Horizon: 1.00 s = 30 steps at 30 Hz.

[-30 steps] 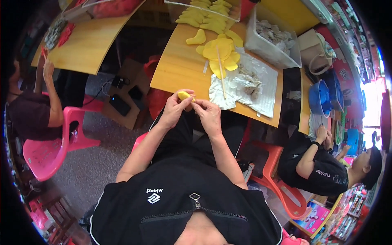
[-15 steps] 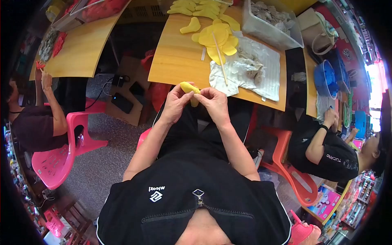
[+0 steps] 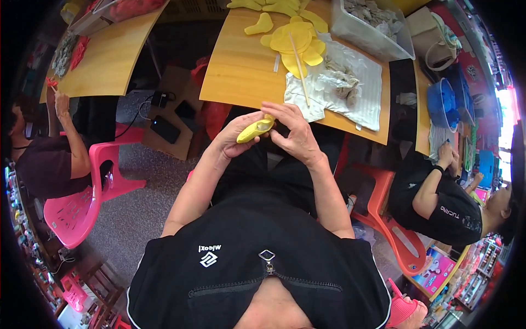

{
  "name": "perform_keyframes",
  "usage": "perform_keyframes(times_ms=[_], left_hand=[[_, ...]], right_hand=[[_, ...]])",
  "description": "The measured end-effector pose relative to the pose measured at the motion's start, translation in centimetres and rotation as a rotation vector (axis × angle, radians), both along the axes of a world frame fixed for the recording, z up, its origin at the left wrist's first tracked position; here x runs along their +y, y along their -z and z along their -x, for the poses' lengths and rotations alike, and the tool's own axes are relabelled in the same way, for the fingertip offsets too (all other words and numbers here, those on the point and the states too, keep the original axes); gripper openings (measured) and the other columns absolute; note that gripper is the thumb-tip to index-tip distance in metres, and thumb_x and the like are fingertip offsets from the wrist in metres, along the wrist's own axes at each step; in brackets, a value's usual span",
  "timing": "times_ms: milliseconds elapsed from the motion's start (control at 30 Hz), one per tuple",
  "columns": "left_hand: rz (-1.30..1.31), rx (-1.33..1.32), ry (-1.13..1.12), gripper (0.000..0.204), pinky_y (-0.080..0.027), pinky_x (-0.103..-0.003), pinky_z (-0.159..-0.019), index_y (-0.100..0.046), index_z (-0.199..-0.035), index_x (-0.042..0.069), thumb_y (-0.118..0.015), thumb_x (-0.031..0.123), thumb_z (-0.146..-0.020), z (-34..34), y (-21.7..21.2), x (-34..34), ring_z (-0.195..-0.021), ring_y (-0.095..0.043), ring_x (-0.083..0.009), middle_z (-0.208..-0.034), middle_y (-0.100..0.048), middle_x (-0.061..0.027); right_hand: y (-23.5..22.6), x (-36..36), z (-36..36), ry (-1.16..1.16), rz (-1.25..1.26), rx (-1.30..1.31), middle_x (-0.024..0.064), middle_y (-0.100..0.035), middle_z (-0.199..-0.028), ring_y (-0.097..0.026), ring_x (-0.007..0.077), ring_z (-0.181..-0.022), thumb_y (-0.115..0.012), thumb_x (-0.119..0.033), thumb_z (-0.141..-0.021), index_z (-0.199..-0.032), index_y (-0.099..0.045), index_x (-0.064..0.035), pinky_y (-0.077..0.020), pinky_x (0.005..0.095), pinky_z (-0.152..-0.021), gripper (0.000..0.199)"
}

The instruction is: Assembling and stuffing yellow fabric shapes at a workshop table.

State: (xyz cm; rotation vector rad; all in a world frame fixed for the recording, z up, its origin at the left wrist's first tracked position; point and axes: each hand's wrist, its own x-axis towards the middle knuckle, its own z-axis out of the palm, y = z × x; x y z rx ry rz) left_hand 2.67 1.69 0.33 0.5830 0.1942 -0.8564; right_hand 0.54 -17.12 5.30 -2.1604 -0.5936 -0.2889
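A small curved yellow fabric piece (image 3: 255,130) is gripped in my left hand (image 3: 234,136), in front of the table's near edge. It looks like a sewn pouch, and a pale patch shows at its upper end. My right hand (image 3: 298,134) is at that end, its fingers reaching over the top and its thumb bent below, closed around the tip; the exact contact is partly hidden. On the table beyond lie a stack of flat yellow cutouts (image 3: 293,41), a thin wooden stick (image 3: 299,68) across them, and a white cloth (image 3: 364,101) with grey-beige stuffing (image 3: 342,79).
A clear plastic bin (image 3: 372,33) of grey stuffing stands at the table's far right. Co-workers sit on both sides, by a pink chair (image 3: 98,192) and an orange chair (image 3: 383,219). A blue basket (image 3: 440,104) is at right. A cardboard sheet (image 3: 178,129) with dark devices lies at left.
The yellow piece has been turned, so its pale patch now faces up. My left hand has wrapped around it, and my right fingers have gone from a pinch to reaching over its end.
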Motion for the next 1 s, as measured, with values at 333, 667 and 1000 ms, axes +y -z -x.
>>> perform_keyframes(times_ms=[333, 667, 1000], left_hand=[[0.159, 0.045, -0.07, 0.053, -0.058, -0.031, -0.074, -0.051, -0.124, 0.0, -0.042, 0.045, -0.097, 1.2, -0.8, 0.3, -0.098, -0.063, -0.0253, -0.116, -0.06, -0.0153], [-0.302, -0.311, -0.205, 0.03, -0.055, -0.028, -0.081, -0.057, -0.114, 0.002, -0.066, 0.004, -0.085, 1.8, -0.8, -0.9, -0.094, -0.062, -0.0144, -0.106, -0.062, -0.0062], [-0.569, -0.645, -0.205, 0.026, -0.047, -0.023, -0.083, -0.06, -0.109, 0.001, -0.067, 0.003, -0.084, 2.4, -0.7, -1.2, -0.092, -0.058, -0.0081, -0.099, -0.064, -0.002]], right_hand=[[0.4, -0.5, 2.0, 0.201, -0.295, 0.582, 0.006, -0.064, -0.089, -0.059, 0.0115, -0.08, -0.068, -0.003, -0.079, -0.107, -0.067, -0.0044, -0.0471, 0.0233, -0.072, 0.029], [-1.0, 0.7, 2.6, 0.275, 0.023, 0.014, 0.0094, -0.058, -0.092, -0.058, 0.0267, -0.088, -0.075, -0.008, -0.071, -0.095, -0.066, -0.006, -0.0481, 0.0346, -0.076, 0.026], [0.0, 1.1, 2.7, 0.26, 0.103, 0.056, 0.0111, -0.058, -0.09, -0.059, 0.0282, -0.085, -0.073, -0.006, -0.073, -0.085, -0.06, -0.0028, -0.0483, 0.0369, -0.074, 0.018]])
